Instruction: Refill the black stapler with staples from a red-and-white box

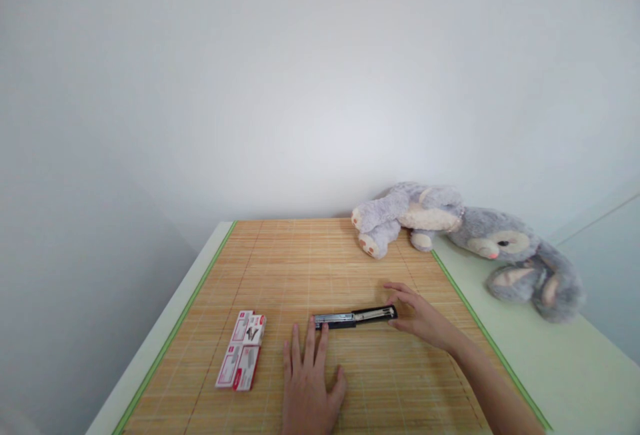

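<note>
White wall backs the desk [550,368] and its bamboo mat [300,255]. Right hand [417,317] grips the right end of the stapler [355,317], opened out flat; left hand [307,382] lies open, palm down, fingertips just short of the stapler's left end. Left of the stapler, staple boxes [243,350]; beyond it, a plush rabbit [470,235].

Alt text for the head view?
A person's left hand lies flat on a bamboo mat beside an opened stapler; the right hand touches its right end. Staple boxes lie left, a plush rabbit far right.
</note>
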The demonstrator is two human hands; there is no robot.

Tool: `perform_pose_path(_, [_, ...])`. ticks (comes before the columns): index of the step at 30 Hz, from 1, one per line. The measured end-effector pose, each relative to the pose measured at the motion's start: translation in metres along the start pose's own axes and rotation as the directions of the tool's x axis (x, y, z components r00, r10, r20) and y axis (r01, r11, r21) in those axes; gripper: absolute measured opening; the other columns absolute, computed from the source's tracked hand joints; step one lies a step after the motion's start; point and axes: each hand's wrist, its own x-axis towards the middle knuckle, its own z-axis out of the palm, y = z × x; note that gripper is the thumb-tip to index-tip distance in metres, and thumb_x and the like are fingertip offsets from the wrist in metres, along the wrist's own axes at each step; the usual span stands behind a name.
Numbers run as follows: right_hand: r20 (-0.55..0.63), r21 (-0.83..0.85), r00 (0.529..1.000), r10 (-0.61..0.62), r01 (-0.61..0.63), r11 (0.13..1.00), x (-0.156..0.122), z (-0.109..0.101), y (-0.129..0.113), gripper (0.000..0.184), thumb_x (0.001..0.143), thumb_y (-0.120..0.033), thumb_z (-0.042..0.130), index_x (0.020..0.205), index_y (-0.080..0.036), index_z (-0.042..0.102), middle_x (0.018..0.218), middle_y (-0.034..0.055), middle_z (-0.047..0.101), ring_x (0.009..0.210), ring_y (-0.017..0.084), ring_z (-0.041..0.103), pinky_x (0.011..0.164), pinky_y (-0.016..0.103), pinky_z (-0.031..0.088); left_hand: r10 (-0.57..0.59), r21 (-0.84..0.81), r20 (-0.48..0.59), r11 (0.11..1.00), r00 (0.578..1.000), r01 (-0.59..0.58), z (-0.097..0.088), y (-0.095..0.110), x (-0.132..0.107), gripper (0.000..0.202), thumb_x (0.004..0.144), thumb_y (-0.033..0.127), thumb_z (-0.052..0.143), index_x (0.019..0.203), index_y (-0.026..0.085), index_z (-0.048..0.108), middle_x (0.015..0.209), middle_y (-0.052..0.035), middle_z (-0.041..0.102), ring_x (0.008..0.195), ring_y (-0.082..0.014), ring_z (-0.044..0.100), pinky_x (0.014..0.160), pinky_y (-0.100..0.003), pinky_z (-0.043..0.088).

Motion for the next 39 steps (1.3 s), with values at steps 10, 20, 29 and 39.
perform_pose_path(10, [-0.175, 0.073, 0.983, 0.057, -0.045, 0.996, -0.045, -0.022, 0.009, 0.073, 0.084, -0.056, 0.072, 0.151, -0.032, 0.054, 0.162, 0.01, 0.047, 0.15, 0.032, 0.042, 0.126, 0.056, 0.031, -0.059, 0.045, -0.227, 0.996, 0.972, 0.071, -0.016, -0.056, -0.02, 0.052, 0.094, 0.027, 0.058, 0.145, 0.037, 0.058, 0.158, -0.0044, 0.051, 0.15, -0.033, 0.039, 0.126, -0.066, 0.021])
perform_pose_path(20, [0.052, 0.454, 0.987, 0.151, -0.158, 0.877, -0.083, 0.046, -0.03, 0.048, 0.089, -0.057, 0.072, 0.131, -0.035, 0.07, 0.128, 0.0098, 0.074, 0.123, 0.031, 0.067, 0.115, 0.053, 0.047, -0.2, 0.151, -0.225, 0.96, 0.954, 0.237, -0.014, -0.102, -0.076, 0.05, 0.094, 0.026, 0.059, 0.137, 0.05, 0.063, 0.137, 0.0009, 0.069, 0.113, -0.0285, 0.065, 0.09, -0.045, 0.054])
perform_pose_path(29, [0.401, 0.612, 0.839, 0.369, -0.545, 0.573, -0.064, 0.126, -0.025, 0.07, 0.076, -0.084, 0.061, 0.111, -0.024, 0.061, 0.081, 0.0014, 0.072, 0.048, 0.012, 0.065, 0.042, 0.019, 0.041, 0.223, -0.372, 0.181, 0.917, 0.958, -0.143, -0.008, -0.021, -0.003, 0.051, 0.094, 0.023, 0.055, 0.144, 0.035, 0.059, 0.135, -0.002, 0.071, 0.12, -0.0226, 0.064, 0.104, -0.041, 0.05])
perform_pose_path(39, [0.372, 0.588, 0.855, 0.361, -0.518, 0.621, -0.059, 0.12, -0.015, 0.069, 0.077, -0.084, 0.058, 0.109, -0.022, 0.059, 0.066, -0.004, 0.064, 0.039, 0.009, 0.053, 0.04, 0.02, 0.035, 0.223, -0.526, 0.238, 0.848, 0.945, -0.067, -0.008, -0.012, 0.015, 0.062, 0.089, 0.021, 0.065, 0.148, 0.037, 0.053, 0.139, -0.0022, 0.067, 0.129, -0.0264, 0.055, 0.113, -0.047, 0.04])
